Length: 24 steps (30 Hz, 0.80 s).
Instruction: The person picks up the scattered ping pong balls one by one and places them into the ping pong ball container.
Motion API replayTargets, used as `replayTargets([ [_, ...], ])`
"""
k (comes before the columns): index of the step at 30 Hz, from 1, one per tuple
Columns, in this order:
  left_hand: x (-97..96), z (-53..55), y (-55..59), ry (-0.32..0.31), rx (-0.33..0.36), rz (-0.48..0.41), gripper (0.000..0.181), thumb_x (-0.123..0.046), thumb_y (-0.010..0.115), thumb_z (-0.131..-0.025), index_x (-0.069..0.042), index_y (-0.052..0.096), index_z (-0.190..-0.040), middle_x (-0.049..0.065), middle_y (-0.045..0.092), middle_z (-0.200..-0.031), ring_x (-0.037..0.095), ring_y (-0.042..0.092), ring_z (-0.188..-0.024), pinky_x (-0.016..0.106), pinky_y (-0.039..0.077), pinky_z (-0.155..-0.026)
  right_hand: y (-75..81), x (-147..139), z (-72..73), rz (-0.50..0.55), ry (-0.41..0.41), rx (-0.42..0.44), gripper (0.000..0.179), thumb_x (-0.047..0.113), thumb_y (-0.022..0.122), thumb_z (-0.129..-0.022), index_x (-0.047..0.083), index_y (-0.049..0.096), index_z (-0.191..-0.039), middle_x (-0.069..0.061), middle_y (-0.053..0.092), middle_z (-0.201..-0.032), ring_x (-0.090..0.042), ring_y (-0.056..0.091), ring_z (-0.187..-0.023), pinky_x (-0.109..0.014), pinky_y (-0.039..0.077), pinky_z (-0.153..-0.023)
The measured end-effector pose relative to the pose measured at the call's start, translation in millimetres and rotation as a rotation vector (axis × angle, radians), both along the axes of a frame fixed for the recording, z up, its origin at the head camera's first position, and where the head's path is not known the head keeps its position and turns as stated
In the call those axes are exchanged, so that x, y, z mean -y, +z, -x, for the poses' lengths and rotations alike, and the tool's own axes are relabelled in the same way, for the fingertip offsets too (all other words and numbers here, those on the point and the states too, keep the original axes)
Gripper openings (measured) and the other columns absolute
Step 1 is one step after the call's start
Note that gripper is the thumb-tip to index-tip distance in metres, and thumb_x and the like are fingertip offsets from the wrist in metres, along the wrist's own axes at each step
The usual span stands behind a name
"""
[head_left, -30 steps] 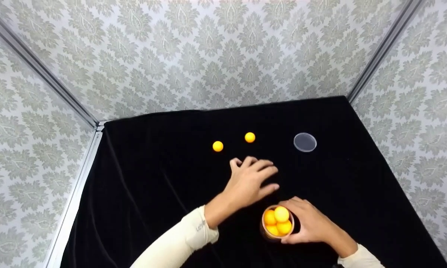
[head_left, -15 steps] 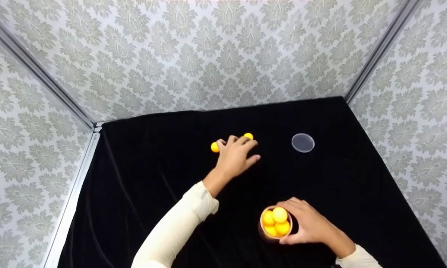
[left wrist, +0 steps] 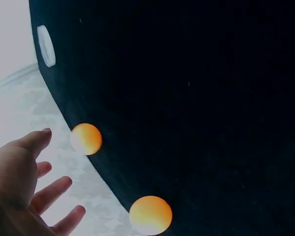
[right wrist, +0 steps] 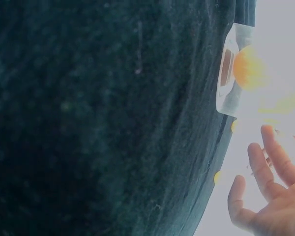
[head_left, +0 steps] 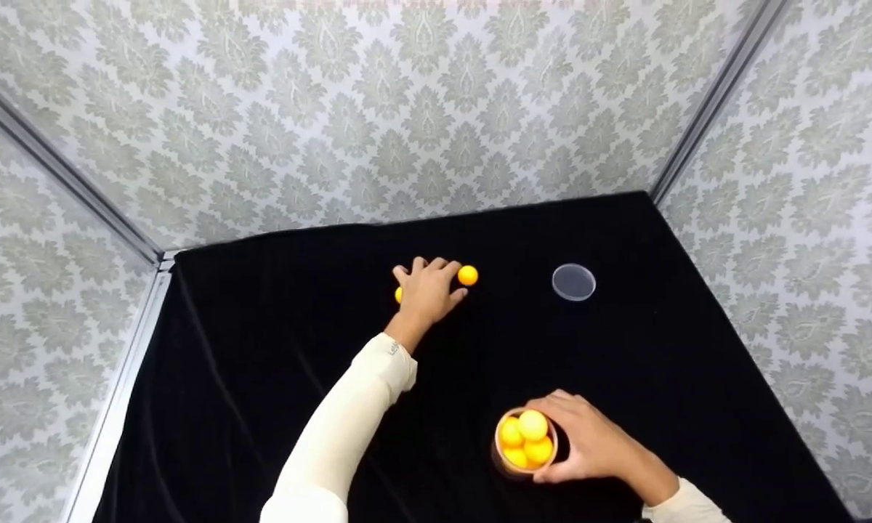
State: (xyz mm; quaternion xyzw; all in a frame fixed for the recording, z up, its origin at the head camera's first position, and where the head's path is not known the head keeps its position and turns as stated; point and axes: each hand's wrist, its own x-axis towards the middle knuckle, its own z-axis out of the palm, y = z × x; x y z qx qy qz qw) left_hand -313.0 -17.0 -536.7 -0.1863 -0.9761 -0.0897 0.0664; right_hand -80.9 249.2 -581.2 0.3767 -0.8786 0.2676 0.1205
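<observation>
My left hand [head_left: 425, 294] reaches over the black cloth with its fingers spread, between two orange table tennis balls. One ball [head_left: 468, 275] lies just right of its fingers; the other ball [head_left: 398, 295] is partly hidden behind the hand's left side. In the left wrist view both balls, the nearer-to-thumb ball [left wrist: 86, 139] and the lower ball [left wrist: 151, 215], lie apart from the fingers. Near the front, my right hand [head_left: 585, 443] grips a round plastic jar [head_left: 505, 468] from its right side. Several orange balls [head_left: 533, 425] fill the jar up to its rim.
A clear round lid [head_left: 574, 282] lies flat on the black cloth [head_left: 639, 349], right of the loose balls. Patterned walls [head_left: 429, 109] with metal corner strips [head_left: 719, 102] stand behind and at both sides.
My left hand has moved away from the jar, forward and left to the two loose balls. My right hand stays on the jar. The head view has shifted slightly.
</observation>
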Motion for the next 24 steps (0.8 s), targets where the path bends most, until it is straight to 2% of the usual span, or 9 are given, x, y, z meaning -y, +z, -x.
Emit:
replayTargets([
  [8,-14.4,20.8,-7.4,0.025,0.060,0.007,0.054,-0.051,0.069,-0.093,-0.031,0.058,-0.141,0.000,0.062,-0.140,0.036,0.050,-0.124,0.068,0.032,-0.098,0.9,0,0.3,0.002,-0.001,0.035,0.088,0.066,0.089,-0.059,0.028,0.060,-0.133,0.014,0.066,-0.118,-0.006,0.059,-0.101,-0.033,0.049,-0.077],
  [14,-19.3,34.1,-21.9,0.077,0.107,0.038,0.055,-0.054,0.068,-0.093,-0.032,0.055,-0.142,0.000,0.061,-0.139,0.034,0.049,-0.124,0.067,0.032,-0.099,1.3,-1,0.3,-0.006,0.000,0.039,0.088,0.068,0.087,-0.061,0.028,0.059,-0.134,0.014,0.066,-0.118,-0.006,0.060,-0.102,-0.032,0.049,-0.077],
  [19,-20.3,40.5,-31.9,0.115,0.154,0.056,0.058,-0.057,0.067,-0.092,-0.034,0.053,-0.144,-0.001,0.060,-0.141,0.035,0.048,-0.128,0.069,0.031,-0.103,2.4,-1,-0.5,-0.021,-0.008,0.054,0.088,0.070,0.086,-0.061,0.029,0.059,-0.134,0.016,0.066,-0.119,-0.005,0.059,-0.103,-0.030,0.048,-0.078],
  [24,-24.8,42.5,-33.2,0.102,0.167,0.053,0.059,-0.057,0.067,-0.092,-0.033,0.054,-0.143,0.001,0.061,-0.140,0.035,0.048,-0.128,0.069,0.030,-0.103,3.6,-2,1.3,-0.015,-0.004,0.040,0.089,0.068,0.088,-0.059,0.028,0.059,-0.133,0.015,0.066,-0.119,-0.005,0.059,-0.102,-0.030,0.048,-0.077],
])
